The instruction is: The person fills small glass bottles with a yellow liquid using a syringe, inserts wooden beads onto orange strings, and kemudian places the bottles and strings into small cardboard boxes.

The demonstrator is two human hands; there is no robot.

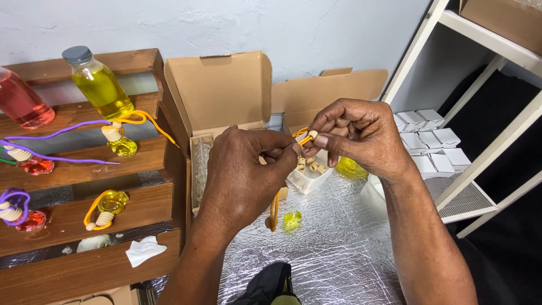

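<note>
Behind the left hand [243, 169] stands an open cardboard box [217, 93]; to its left, wooden steps [84, 169] carry a bottle of yellow liquid [100, 85] and small corded vials. A foil-covered surface [339, 243] lies under both hands. The left hand pinches the orange cord [275, 209], which hangs down to a small yellow vial [291, 219]. The right hand [361, 138] pinches a pale wooden bead [312, 135] at the cord's tip. Threading likely goes best with the cord kept taut and the bead's hole lined up with the tip.
</note>
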